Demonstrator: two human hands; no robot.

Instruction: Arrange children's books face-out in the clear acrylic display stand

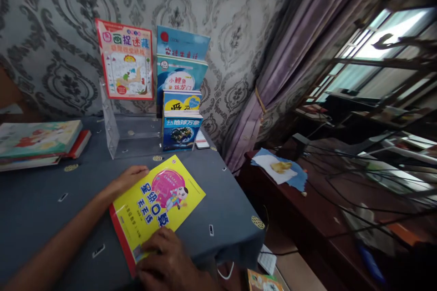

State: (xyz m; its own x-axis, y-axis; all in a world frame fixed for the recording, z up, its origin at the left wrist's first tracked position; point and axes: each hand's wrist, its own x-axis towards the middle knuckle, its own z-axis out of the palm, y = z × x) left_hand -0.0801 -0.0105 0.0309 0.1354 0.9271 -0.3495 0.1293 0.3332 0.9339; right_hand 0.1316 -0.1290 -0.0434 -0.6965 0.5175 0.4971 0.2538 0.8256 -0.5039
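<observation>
A yellow book (pixel 182 211) with a red spine edge and a pink circle lies tilted at the front of the grey-covered table. At its upper left edge is my left hand (pixel 131 178), its fingertips partly hidden at the book's border. My right hand (pixel 165 254) grips the book's lower right part, with fingers curled over the cover. Behind the book, a clear tiered rack (pixel 111 122) holds a red-bordered book (pixel 126 63) at the back left. On its right side, several blue and yellow books stand in steps, a blue earth book (pixel 180 134) in front.
A stack of books (pixel 37 141) lies at the far left of the table (pixel 82 191). Patterned wall and a purple curtain (pixel 269 68) stand behind. At the right are a dark red desk (pixel 283 195), a blue cloth (pixel 298 177) and tangled cables.
</observation>
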